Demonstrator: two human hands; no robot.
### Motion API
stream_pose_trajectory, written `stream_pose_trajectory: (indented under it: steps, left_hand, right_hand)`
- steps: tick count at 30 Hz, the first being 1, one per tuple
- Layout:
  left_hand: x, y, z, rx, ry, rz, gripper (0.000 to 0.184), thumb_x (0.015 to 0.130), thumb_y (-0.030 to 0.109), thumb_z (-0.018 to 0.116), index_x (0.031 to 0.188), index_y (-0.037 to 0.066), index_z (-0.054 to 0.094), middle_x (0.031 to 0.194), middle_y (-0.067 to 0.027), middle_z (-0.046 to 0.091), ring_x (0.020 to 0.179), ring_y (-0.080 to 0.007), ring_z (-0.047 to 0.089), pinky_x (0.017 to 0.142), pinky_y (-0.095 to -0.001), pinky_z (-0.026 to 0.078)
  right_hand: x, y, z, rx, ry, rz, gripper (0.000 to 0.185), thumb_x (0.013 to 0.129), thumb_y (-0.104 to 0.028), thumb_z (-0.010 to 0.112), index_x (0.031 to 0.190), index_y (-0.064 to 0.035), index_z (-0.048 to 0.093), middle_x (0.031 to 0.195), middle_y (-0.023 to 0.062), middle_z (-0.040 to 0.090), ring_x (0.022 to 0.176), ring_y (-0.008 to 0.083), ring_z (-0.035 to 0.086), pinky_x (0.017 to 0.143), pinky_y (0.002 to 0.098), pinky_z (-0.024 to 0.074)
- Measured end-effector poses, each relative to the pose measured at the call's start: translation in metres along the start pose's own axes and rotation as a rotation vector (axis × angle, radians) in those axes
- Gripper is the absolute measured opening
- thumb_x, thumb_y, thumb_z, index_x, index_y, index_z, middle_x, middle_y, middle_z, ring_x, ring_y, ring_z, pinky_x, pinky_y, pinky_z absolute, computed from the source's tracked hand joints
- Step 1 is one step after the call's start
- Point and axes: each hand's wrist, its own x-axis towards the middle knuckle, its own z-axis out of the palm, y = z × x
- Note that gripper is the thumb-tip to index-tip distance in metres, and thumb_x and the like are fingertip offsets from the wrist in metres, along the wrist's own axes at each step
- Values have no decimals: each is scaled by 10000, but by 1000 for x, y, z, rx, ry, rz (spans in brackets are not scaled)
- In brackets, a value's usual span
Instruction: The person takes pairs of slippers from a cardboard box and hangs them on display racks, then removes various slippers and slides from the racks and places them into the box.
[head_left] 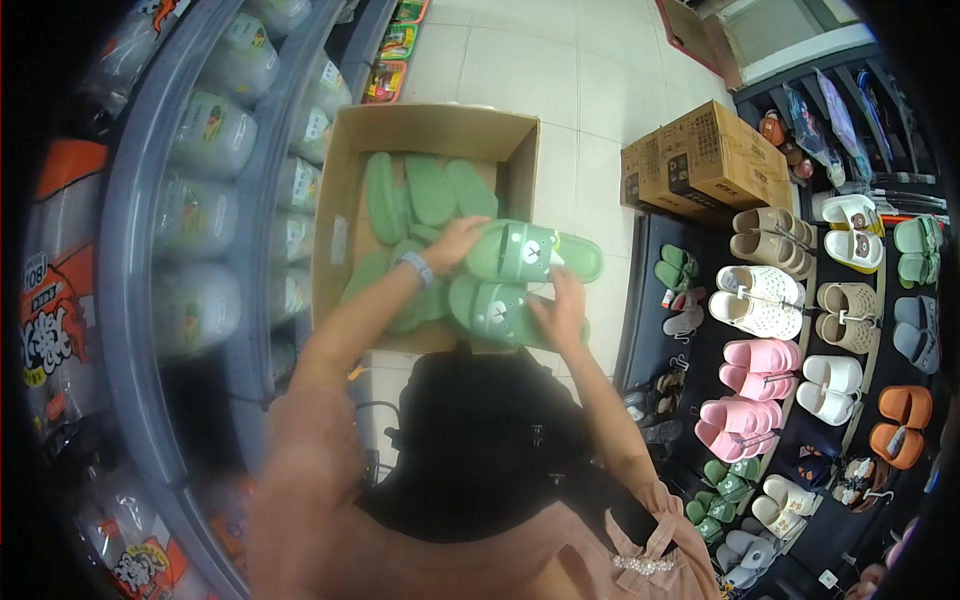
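Two green slippers with bear faces on their straps, an upper one [525,252] and a lower one [498,311], lie side by side over the right edge of an open cardboard box [430,122]. My left hand [457,247] is closed on the upper slipper at its left end. Between the two slippers, my right hand [562,308] has its fingers on the upper strap and its thumb by the lower one. Inside the box are several more green slippers [430,190], partly hidden by my left arm.
On the left stand shelves [145,250] of plastic-wrapped goods. A closed carton [700,165] sits at the right, behind a dark rack of paired footwear [757,302]. Pale floor tiles [510,65] show beyond the box. A black bag [480,440] is against my body.
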Motion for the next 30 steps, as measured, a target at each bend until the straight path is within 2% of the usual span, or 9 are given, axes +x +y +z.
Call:
stream_pose_trajectory:
  steps: [4,10,12,13,15,18,22,24,30]
  left_hand:
    - [1,-4,-2,8,-35,9,380,851,31,365,1214,6,478,1084,-91,550,968,-131,533,840,-254,441]
    - [-1,-6,-3,-114,-26,-36,377,890,95,398,1259,21,431,1121,-86,537,994,-142,523,855,-259,435]
    - [-7,-1,-2,-290,-24,-84,425,916,227,450,1288,31,388,1148,-95,523,1001,-153,523,855,-260,434]
    - [-11,2,-1,-291,-25,-84,425,916,227,450,1288,31,388,1148,-95,523,1001,-153,523,855,-260,434]
    - [-18,6,2,-31,49,-88,518,907,368,473,1285,28,375,1169,-103,510,1015,-161,522,850,-273,440]
    - [-4,-53,1,-22,11,-153,510,890,421,480,1196,15,439,1122,-98,529,999,-156,527,834,-284,449]
    - [-40,-28,19,-185,-7,-182,449,891,424,477,1078,16,492,1043,-88,547,946,-144,539,814,-292,459]
    - [-44,-32,17,-228,-31,-131,410,887,408,489,1017,21,517,1002,-84,554,911,-141,549,809,-289,462]
    - [-45,-28,22,-320,28,-226,386,892,365,485,1052,16,524,1012,-83,564,916,-151,559,823,-284,458]
  right_hand:
    - [12,-7,3,39,109,-37,586,525,-82,745,1071,-31,540,1231,108,461,1093,295,438,897,386,349]
    - [10,8,20,73,138,-20,379,536,-68,729,885,-17,590,1185,108,505,1109,295,445,920,386,339]
    - [7,14,26,170,183,31,269,545,-49,721,769,-11,577,1135,113,536,1075,298,465,896,373,368]
    - [6,17,28,168,183,32,269,545,-49,721,769,-11,577,1135,113,536,1075,298,465,896,373,368]
    - [4,21,31,219,187,125,244,550,-33,718,737,-14,562,1113,117,548,1044,297,476,856,353,404]
    - [2,22,30,201,208,84,232,554,-19,711,718,-18,547,1092,109,552,999,291,482,822,342,425]
    - [4,11,24,232,188,71,240,550,-4,703,728,-14,543,1027,98,566,927,281,503,807,348,423]
    - [7,6,23,267,188,93,233,558,-10,684,743,-15,542,924,89,566,839,272,512,741,348,418]
    - [20,9,19,183,-28,-87,228,598,-82,662,810,-44,587,838,82,552,811,272,524,671,362,380]
